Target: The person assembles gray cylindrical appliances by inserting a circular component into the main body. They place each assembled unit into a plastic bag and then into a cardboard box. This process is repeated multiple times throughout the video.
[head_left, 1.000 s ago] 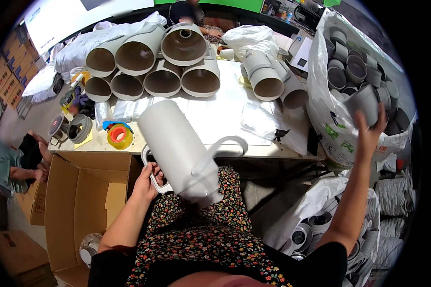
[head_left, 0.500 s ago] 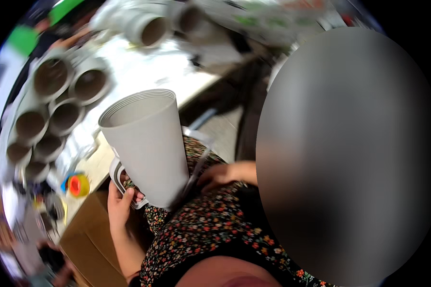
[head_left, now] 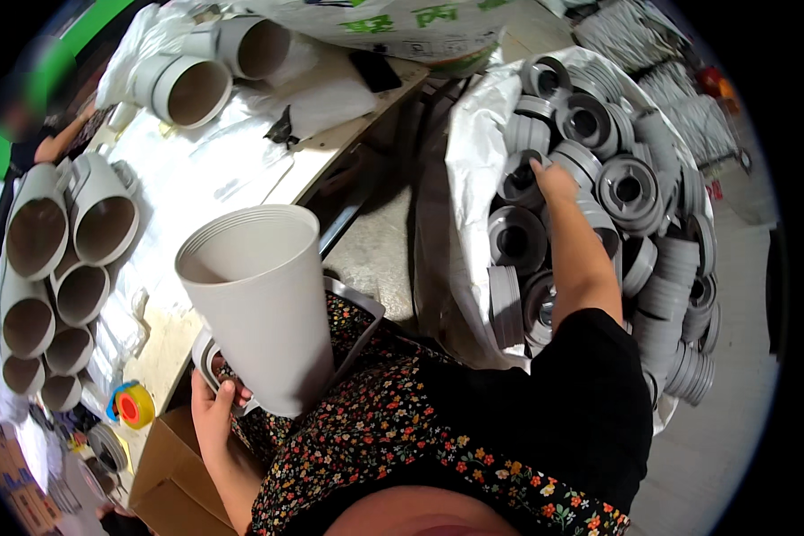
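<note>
A tall grey plastic pitcher (head_left: pixel 263 304), lidless and with a threaded rim, leans upright against my lap. My left hand (head_left: pixel 216 406) is closed round its side handle near the base. At the right, my right hand (head_left: pixel 556 181) reaches into a large white sack (head_left: pixel 475 188) heaped with round grey screw lids. Its fingers are closed on the edge of one dark-centred lid (head_left: pixel 516 181) near the sack's left side; part of the fingers is hidden. Other lids (head_left: pixel 630 185) lie around it, some nested in stacks.
Several grey pitchers (head_left: pixel 36 237) lie on their sides on the table at the left, with more at its far end. A yellow tape roll (head_left: pixel 135 406), a black phone (head_left: pixel 375 71) and plastic sheeting are on the table too. A cardboard box (head_left: pixel 174 482) stands below. Another person's arm (head_left: pixel 62 134) shows far left.
My right hand has gone from my lap into the sack of lids, and the view has turned right. The grey blur at the right is gone. My left hand still holds the pitcher.
</note>
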### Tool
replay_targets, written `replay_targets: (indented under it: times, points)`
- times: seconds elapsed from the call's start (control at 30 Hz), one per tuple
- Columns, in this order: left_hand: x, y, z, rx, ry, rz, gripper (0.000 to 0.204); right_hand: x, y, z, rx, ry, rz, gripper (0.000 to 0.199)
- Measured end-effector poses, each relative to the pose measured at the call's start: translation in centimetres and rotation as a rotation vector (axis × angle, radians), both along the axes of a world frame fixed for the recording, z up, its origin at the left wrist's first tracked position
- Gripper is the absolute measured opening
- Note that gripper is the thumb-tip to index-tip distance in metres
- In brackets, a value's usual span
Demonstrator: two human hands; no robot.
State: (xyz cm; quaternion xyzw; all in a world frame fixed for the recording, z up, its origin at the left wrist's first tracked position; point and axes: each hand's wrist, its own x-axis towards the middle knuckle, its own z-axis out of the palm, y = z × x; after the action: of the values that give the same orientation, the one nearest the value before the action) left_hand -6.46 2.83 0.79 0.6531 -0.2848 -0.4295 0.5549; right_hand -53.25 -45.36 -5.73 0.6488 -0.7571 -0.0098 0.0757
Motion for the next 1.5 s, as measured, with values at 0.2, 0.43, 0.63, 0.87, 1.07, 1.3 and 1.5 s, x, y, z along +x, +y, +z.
replay_targets:
  times: [0.2, 0.43, 0.63, 0.87, 1.07, 1.3, 1.5]
  points:
    - [-1.0, 0.2, 1.2, 0.002, 0.042, 0.047, 0.039, 1.5, -2.0, -0.6, 0.139, 0.025, 0.093, 0.039]
    - [-0.6, 0.9, 1.0, -0.005, 0.050, 0.037, 0.042, -4.5, -3.6, 1.4, 0.154, -0.191, -0.005, 0.042]
    - [-1.2, 1.0, 0.9, -0.018, 0.024, 0.031, 0.042, -6.5, -3.2, 7.1, -0.041, -0.589, 0.024, 0.043]
    - [-1.6, 1.0, 1.6, 0.089, 0.100, 0.122, 0.038, -12.2, -10.2, 0.7, -0.108, -0.312, 0.169, 0.041]
    - [-1.4, 1.0, 2.0, -0.093, 0.070, -0.147, 0.046, -9.5, -9.0, 1.8, 0.509, -1.656, -0.114, 0.050]
    - [-1.4, 2.0, 0.8, -0.046, -0.288, -0.171, 0.059, 15.5, 12.9, 18.7, -0.437, -0.879, 0.932, 0.054]
    - [-2.5, 1.4, 0.9, -0.039, -0.487, -0.211, 0.066, 23.1, 13.0, 15.9, 0.335, -0.863, 1.551, 0.090]
